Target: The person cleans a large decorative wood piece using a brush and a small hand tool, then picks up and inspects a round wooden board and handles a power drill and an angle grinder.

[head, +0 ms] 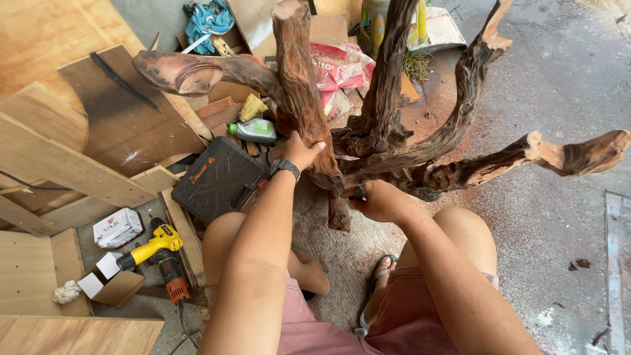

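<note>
Both hands on a branching driftwood root [394, 141], worker seated on concrete floor [565, 217]

Left hand [301, 152] wrapped around the upright reddish limb; right hand [378, 200] closed on a small dark tool [359, 192] against the trunk base. Yellow drill [154, 244], black case [217, 181], plywood boards [46, 151] left of fingers

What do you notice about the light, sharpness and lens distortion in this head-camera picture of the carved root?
Head view: soft, even daylight, no harsh glare; faint shadows under the root. Sharp focus on the left hand, the right hand and the yellow drill. The wide lens bows the plywood boards near the left edge, and the forearms loom large at the bottom.
</note>
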